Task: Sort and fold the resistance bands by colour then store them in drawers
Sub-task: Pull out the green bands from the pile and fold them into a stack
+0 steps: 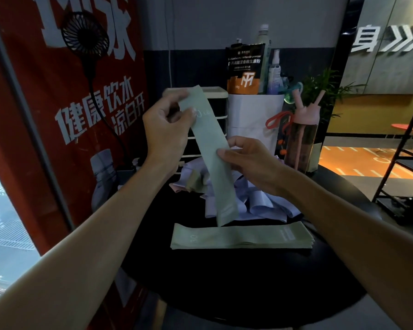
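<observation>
While the left hand (167, 125) pinches the top of a green band (210, 153), the right hand (246, 160) nips its edge midway, holding it above the black table (224, 277). A stack of green bands (239, 235) lies flat below, before a lilac heap (255, 201) and the drawers (221, 108).

One green band (208, 148), one stack of green bands (239, 236), one heap of purple bands (255, 201), one fan (85, 35), one pink bottle (302, 139).

Both hands hold a green band above the table

Left hand (167, 125) pinches the green resistance band (209, 158) near its top; right hand (246, 160) grips its middle, over a green stack (239, 236).
</observation>
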Demonstrator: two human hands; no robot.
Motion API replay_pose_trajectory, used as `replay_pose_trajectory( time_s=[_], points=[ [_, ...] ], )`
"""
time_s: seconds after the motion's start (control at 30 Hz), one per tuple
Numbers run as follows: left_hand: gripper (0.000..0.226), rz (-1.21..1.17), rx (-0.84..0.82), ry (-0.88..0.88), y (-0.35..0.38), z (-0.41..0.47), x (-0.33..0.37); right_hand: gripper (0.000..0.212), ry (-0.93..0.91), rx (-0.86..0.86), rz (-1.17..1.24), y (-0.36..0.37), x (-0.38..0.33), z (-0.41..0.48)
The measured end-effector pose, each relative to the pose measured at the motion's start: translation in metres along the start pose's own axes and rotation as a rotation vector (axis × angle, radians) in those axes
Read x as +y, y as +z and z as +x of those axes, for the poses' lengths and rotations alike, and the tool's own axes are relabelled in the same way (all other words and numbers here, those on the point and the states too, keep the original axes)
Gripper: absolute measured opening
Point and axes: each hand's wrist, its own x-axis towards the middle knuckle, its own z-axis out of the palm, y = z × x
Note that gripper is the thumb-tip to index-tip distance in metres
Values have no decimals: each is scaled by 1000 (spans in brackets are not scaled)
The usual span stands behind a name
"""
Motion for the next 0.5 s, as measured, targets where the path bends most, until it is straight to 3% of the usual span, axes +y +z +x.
replay_pose_trajectory(
  time_s=[0.07,0.33,0.5],
  points=[
    [30,-5,28,-43,-2,-1,-2,6,25,-12,34,-4,-1,-8],
    [29,-13,84,-127,-11,-18,-16,46,126,-128,146,-28,6,-50],
    [30,-28,194,-158,-21,-27,-25,48,259,-162,79,-54,17,-76]
  ],
)
